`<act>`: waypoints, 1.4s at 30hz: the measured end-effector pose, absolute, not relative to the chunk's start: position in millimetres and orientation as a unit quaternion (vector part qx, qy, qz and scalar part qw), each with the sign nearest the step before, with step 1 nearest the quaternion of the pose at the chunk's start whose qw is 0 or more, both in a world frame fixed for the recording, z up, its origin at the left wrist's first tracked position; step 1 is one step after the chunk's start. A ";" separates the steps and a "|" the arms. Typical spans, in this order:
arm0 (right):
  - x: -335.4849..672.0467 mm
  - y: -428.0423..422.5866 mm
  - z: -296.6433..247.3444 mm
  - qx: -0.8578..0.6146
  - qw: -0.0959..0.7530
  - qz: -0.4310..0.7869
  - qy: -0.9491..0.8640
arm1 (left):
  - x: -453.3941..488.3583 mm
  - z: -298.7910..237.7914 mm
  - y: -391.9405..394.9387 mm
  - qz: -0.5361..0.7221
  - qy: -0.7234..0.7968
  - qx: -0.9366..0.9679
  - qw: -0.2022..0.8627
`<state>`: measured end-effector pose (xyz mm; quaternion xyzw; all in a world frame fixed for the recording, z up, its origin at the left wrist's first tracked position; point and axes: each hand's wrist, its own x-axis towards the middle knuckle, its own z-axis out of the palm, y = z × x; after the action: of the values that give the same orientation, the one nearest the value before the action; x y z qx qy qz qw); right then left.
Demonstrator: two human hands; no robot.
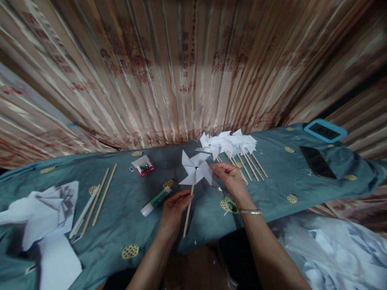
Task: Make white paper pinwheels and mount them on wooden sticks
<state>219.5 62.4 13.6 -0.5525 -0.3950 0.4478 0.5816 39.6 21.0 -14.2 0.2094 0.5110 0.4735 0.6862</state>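
A white paper pinwheel with a shiny metal pin at its centre stands upright on a thin wooden stick. My left hand is closed round that stick, below the blades. At the right side of the blades, my right hand has its thumb and fingers pinched at a blade's edge; the exact contact is small to see. Behind it, several finished pinwheels lie overlapping in a row, their sticks pointing toward me. A green and white glue stick lies just left of my left hand.
A small red and white box of metal pins sits behind the glue stick. Loose wooden sticks and paper sheets lie at left. A phone and blue-framed device rest at right. A plastic bag holds white paper pieces.
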 end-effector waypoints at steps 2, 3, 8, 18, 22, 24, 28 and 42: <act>219.0 62.7 13.6 -0.555 0.572 0.455 -0.398 | 40.1 -14.5 22.2 0.476 0.508 0.211 0.686; 218.8 62.7 13.3 -0.555 0.567 0.460 -0.398 | 40.4 -14.5 22.7 0.477 0.507 0.211 0.687; 218.7 63.4 9.4 -0.556 0.555 0.482 -0.387 | 41.4 -15.3 24.4 0.476 0.507 0.206 0.688; 214.3 63.1 4.7 -0.547 0.528 0.517 -0.392 | 43.4 -15.4 27.0 0.482 0.515 0.205 0.679; 211.9 62.6 7.6 -0.552 0.519 0.527 -0.384 | 42.5 -14.9 26.7 0.484 0.516 0.201 0.678; 211.0 62.7 9.0 -0.551 0.518 0.529 -0.385 | 41.9 -15.1 26.6 0.485 0.517 0.200 0.676; 210.1 62.6 10.2 -0.548 0.522 0.527 -0.385 | 41.2 -14.4 26.5 0.487 0.520 0.202 0.673; 211.6 60.4 12.0 -0.544 0.519 0.529 -0.394 | 42.7 -16.2 26.4 0.479 0.524 0.201 0.675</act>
<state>211.6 60.4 12.0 -0.5437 -0.3943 0.5288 0.5189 42.7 26.4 -16.2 0.2008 0.5243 0.4794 0.6746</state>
